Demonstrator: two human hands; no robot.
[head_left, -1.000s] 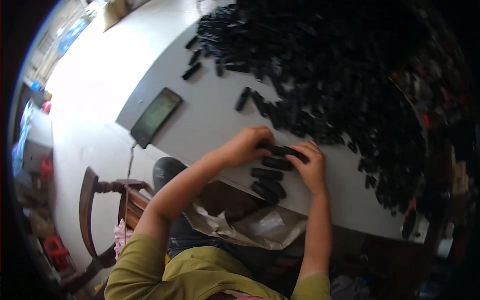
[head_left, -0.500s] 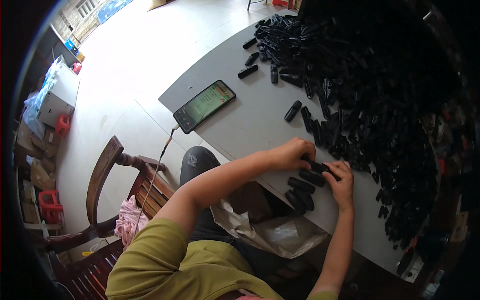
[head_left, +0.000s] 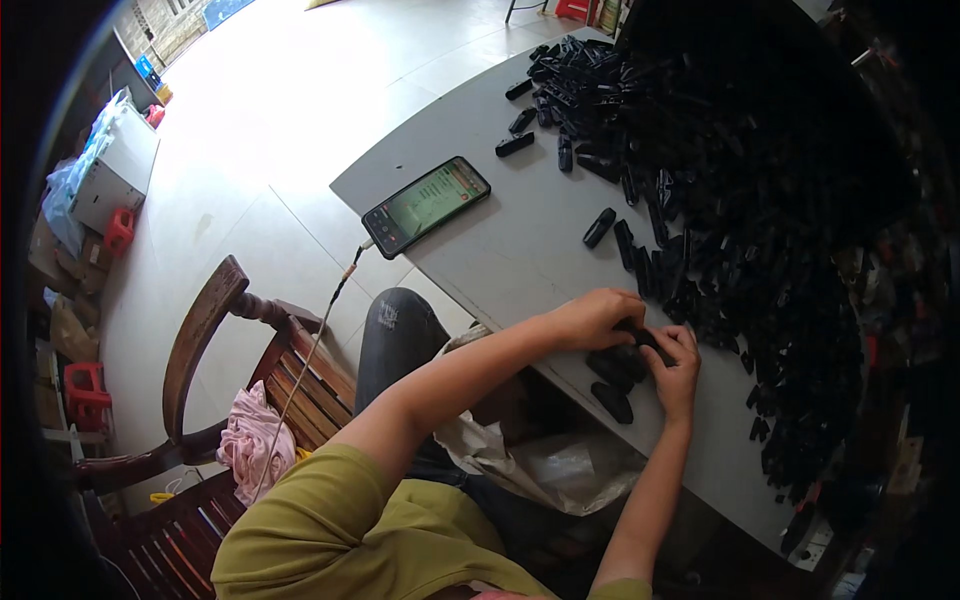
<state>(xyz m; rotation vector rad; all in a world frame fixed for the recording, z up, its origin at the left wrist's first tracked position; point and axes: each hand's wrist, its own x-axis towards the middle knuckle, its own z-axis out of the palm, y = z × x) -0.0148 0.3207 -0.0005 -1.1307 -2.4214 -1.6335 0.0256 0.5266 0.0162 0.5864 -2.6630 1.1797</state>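
Left grip and right grip pinch opposite ends of one black piece, just beyond loose pieces on the surface.

Bare table gave passage between the left hand and the phone, and along a strip right of the right hand; the pile blocked the far and right sides, while loose pieces crowded the near edge by the hands
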